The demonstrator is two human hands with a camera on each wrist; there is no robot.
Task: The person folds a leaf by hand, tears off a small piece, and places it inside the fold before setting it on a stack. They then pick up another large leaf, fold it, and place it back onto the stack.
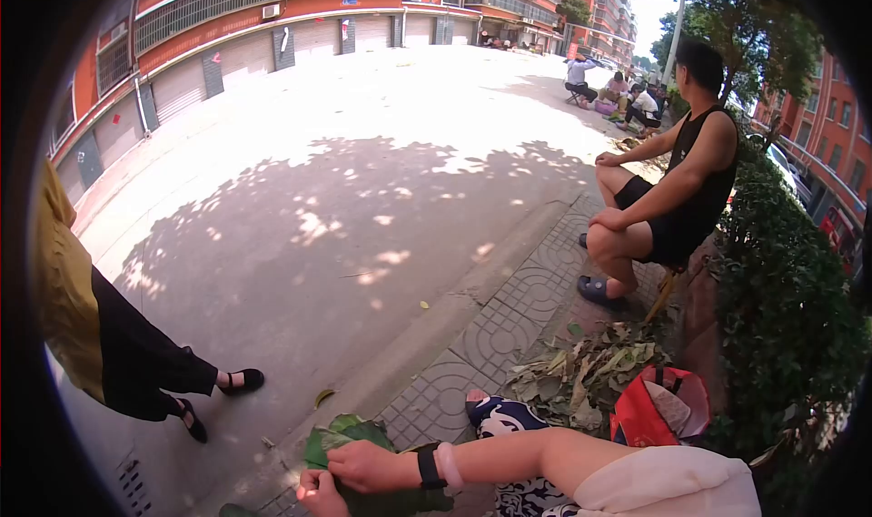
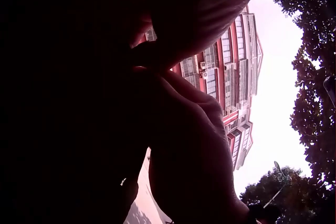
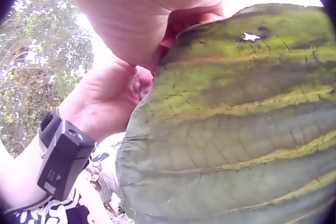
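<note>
A large green leaf [image 1: 350,431] with pale ribs and brown stains spreads in front of my hands. In the right wrist view the leaf [image 3: 236,124] fills the right side, with a small hole near its upper edge. My right hand [image 1: 363,467] pinches the leaf's near edge with curled fingers. Close beside it, my left hand [image 1: 320,496] holds the same edge, fingertips near the right hand's. The right wrist view shows the left hand [image 3: 107,95] behind the leaf's edge, its fingertips partly hidden. Both hands appear only as dark shapes in the left wrist view.
Dry leaves [image 1: 590,376] lie heaped on the paving beside a red bag [image 1: 663,403]. A person in black [image 1: 695,172] sits beyond, next to a hedge [image 1: 790,317]. Another person [image 1: 77,317] stands at the left. A drain grate [image 1: 133,485] lies at lower left.
</note>
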